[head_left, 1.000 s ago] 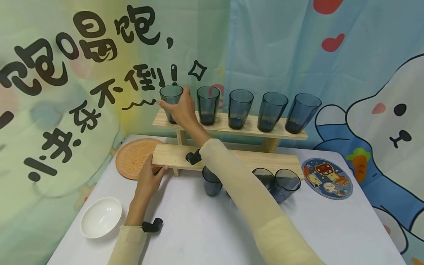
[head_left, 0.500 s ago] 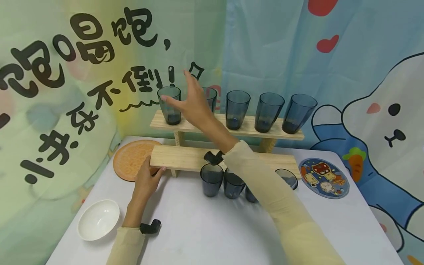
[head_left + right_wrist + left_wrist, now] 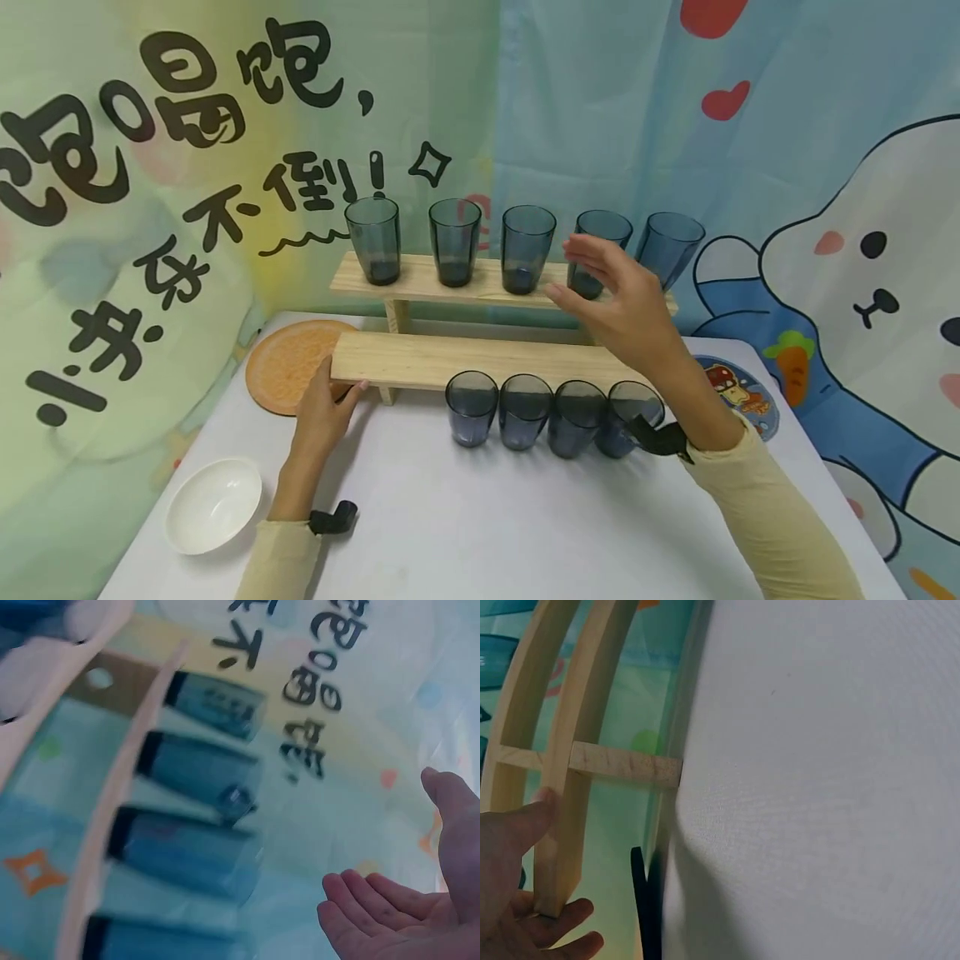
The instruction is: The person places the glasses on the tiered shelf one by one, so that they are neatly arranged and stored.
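A two-tier wooden shelf (image 3: 420, 354) stands on the white table. My left hand (image 3: 321, 421) grips the left end of its lower board; the left wrist view shows the thumb on the front of the board (image 3: 564, 847) and fingers around its end. Several blue-grey glasses, such as the leftmost glass (image 3: 372, 242), stand upright in a row on the upper board. My right hand (image 3: 626, 304) is in the air before the right part of that row, partly covering the two rightmost glasses. It holds nothing, and its fingers are extended in the right wrist view.
Several more glasses (image 3: 472, 408) stand close together on the table in front of the lower board. A white bowl (image 3: 213, 506) sits at the left. An orange round mat (image 3: 288, 367) and a patterned round mat (image 3: 750, 396) flank the shelf, the latter partly behind my arm.
My right hand has let go of the leftmost glass on the upper board and moved right along the row. My left hand stays on the lower board. The head view has shifted slightly.
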Motion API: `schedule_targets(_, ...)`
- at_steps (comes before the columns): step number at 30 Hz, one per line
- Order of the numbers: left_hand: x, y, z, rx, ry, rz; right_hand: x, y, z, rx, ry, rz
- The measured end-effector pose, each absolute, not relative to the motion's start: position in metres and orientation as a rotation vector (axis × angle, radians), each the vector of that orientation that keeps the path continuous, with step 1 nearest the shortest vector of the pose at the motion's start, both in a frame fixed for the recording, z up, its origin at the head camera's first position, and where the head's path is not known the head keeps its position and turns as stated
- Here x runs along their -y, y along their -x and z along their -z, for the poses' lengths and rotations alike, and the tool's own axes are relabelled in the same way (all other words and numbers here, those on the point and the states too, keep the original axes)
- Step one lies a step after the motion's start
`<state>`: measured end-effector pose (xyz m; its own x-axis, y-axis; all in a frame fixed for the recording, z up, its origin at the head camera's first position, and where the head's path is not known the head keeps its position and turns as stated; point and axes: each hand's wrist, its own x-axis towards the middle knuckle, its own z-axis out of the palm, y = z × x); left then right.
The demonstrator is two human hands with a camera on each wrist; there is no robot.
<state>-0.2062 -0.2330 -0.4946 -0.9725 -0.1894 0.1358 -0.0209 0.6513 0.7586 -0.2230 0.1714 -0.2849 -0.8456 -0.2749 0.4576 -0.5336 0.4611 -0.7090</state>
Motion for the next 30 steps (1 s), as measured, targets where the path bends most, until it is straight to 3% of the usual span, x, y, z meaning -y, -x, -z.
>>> schedule_targets(16,0.230,0.205,0.492,2.652,-0.173,1.242,-0.270,0.167,0.415,2.734,-0.154,-1.193)
schedule_targets(22,0.232,0.203,0.490,2.652,-0.192,1.252,-0.278,0.160,0.452,2.771,-0.118,-1.277)
schedule_targets(30,0.232,0.203,0.493,2.656,-0.184,1.242,-0.272,0.166,0.475,2.654,-0.105,-1.326)
